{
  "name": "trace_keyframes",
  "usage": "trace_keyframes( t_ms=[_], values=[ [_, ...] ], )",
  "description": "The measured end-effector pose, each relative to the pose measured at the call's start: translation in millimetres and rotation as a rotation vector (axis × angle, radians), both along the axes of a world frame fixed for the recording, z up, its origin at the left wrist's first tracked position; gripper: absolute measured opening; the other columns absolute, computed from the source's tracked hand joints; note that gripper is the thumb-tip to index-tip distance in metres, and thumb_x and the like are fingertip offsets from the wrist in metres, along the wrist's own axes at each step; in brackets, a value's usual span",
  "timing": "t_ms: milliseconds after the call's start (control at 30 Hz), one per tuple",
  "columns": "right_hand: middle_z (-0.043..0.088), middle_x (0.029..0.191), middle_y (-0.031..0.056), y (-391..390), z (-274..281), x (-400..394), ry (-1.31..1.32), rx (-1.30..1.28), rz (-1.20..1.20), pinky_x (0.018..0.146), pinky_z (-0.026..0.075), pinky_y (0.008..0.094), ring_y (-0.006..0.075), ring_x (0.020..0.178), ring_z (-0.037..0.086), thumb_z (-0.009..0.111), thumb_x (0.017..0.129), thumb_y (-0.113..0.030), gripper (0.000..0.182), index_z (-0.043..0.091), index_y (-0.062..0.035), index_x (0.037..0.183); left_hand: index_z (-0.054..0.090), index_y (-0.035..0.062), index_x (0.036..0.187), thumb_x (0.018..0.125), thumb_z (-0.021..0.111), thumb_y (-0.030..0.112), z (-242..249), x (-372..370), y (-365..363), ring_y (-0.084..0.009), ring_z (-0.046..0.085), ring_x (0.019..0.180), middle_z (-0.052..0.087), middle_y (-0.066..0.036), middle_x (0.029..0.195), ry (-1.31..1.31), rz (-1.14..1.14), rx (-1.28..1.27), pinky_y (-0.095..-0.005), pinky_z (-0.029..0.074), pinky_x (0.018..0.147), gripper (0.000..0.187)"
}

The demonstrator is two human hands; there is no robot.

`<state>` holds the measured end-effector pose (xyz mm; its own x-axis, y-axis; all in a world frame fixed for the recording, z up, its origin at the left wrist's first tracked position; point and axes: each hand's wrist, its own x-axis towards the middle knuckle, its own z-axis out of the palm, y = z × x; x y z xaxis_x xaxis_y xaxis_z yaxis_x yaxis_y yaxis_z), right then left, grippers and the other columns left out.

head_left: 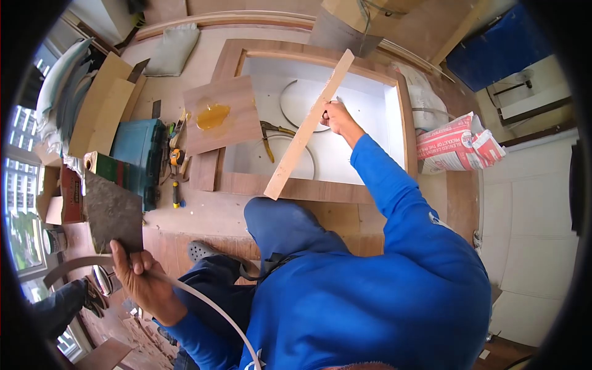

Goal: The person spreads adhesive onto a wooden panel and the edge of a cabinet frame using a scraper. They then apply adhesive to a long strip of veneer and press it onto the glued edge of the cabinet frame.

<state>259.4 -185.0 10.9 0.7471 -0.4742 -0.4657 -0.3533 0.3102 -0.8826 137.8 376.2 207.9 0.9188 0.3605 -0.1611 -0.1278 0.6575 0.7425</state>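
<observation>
We grip a pale wooden strip [301, 139] around its middle in our right hand [340, 118], the fingers closed about it. The strip slants over the shallow wooden-framed box [345, 189], its lower end above the near edge and its upper end over the far edge; we cannot tell whether it touches the frame. Our left hand [148, 285], beyond the box's near left corner, pinches a dark gray plate [112, 216] between thumb and fingers. A long thin band [213, 303] runs curving past that hand; whether the fingers hold it too, we cannot tell.

Across the box's left edge lies a brown board [242, 106] with an amber puddle [213, 116] on it. Inside the box, near that board, are yellow-handled pincers [267, 149]. Left of the box sits a teal case [126, 139]; just beside the right edge stands a cement bag [453, 151].
</observation>
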Motion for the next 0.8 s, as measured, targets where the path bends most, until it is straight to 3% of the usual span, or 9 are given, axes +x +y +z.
trace_keyframes(
  t_ms=[167,333,400,500,533,567,633,700,800],
  values=[
    [0.06,0.08,0.0048,16,-26,26,0.075,-0.031,-0.005,0.053,0.05,0.0339,0.0145,0.061,0.053,0.053,0.101,-0.02,0.017,0.06,-0.005,0.102,0.06,0.0136,0.089,0.101,0.066,0.019,4,5,-11,-0.0045,0.04,0.043,0.042,0.006,0.054,0.186,-0.052,-0.019,-0.0191,0.035,0.04,0.014],
    [0.063,0.081,0.0057,32,-43,34,0.079,-0.012,0.011,0.052,0.047,0.0338,0.0157,0.061,0.055,0.055,0.1,-0.021,0.017,0.061,-0.0046,0.1,0.055,0.0143,0.086,0.098,0.069,0.017,3,11,-39,-0.0034,0.04,0.044,0.044,0.007,0.056,0.284,-0.14,0.094,-0.0198,0.033,0.041,0.018],
    [0.052,0.072,0.0016,35,-41,31,0.048,0.019,0.0,0.052,0.05,0.0329,0.0128,0.054,0.047,0.056,0.102,-0.022,0.018,0.058,-0.0046,0.096,0.059,0.0115,0.089,0.097,0.069,0.014,1,14,-58,-0.0023,0.04,0.044,0.047,0.009,0.06,0.293,-0.233,0.151,-0.0195,0.032,0.041,0.013],
    [0.052,0.072,0.0014,21,-36,12,0.012,-0.231,0.029,0.051,0.047,0.0305,0.0111,0.055,0.047,0.06,0.1,-0.041,0.036,0.06,-0.0053,0.104,0.06,0.0119,0.084,0.094,0.072,0.015,-12,26,-86,-0.0003,0.041,0.045,0.051,0.009,0.063,0.325,-0.539,0.227,-0.018,0.03,0.041,0.016],
    [0.054,0.062,0.0018,-3,-68,26,-0.069,-0.483,0.15,0.042,0.04,0.031,0.0114,0.047,0.046,0.053,0.103,-0.046,0.044,0.062,-0.0063,0.086,0.059,0.0133,0.085,0.093,0.075,0.017,-11,28,-100,-0.0012,0.041,0.044,0.05,0.008,0.063,0.354,-0.578,0.246,-0.0187,0.032,0.041,0.018],
    [0.059,0.08,-0.0003,23,5,-6,-0.056,-0.316,0.201,0.05,0.038,0.0249,0.0043,0.057,0.039,0.049,0.105,-0.047,0.047,0.064,-0.0047,0.119,0.056,0.0121,0.087,0.091,0.077,0.018,-24,36,-109,-0.0026,0.043,0.045,0.051,0.006,0.065,0.368,-0.65,0.239,-0.0203,0.035,0.042,0.022],
    [0.071,0.094,0.0028,61,62,-44,-0.223,0.139,0.37,0.064,0.051,0.0248,0.0085,0.073,0.061,0.042,0.104,-0.058,0.061,0.066,-0.0048,0.121,0.053,0.0073,0.092,0.09,0.076,0.013,-33,48,-137,-0.0059,0.047,0.047,0.055,0.001,0.07,0.418,-0.67,0.213,-0.0234,0.04,0.042,0.024],
    [0.071,0.106,0.0058,102,112,-84,-0.26,0.381,0.577,0.073,0.056,0.0294,0.0146,0.087,0.066,0.041,0.103,-0.062,0.065,0.063,-0.0063,0.129,0.053,0.0069,0.093,0.09,0.076,0.012,-48,55,-159,-0.0064,0.048,0.047,0.056,0.001,0.072,0.412,-0.731,0.194,-0.0237,0.04,0.042,0.023],
    [0.063,0.126,0.0077,142,135,-123,-0.285,0.282,0.608,0.082,0.057,0.0344,0.0173,0.106,0.064,0.056,0.099,-0.056,0.07,0.044,-0.006,0.146,0.054,0.0058,0.094,0.091,0.075,0.01,-60,53,-187,-0.0075,0.05,0.049,0.057,0.0,0.075,0.44,-0.829,0.177,-0.0242,0.042,0.043,0.021]
  ],
)
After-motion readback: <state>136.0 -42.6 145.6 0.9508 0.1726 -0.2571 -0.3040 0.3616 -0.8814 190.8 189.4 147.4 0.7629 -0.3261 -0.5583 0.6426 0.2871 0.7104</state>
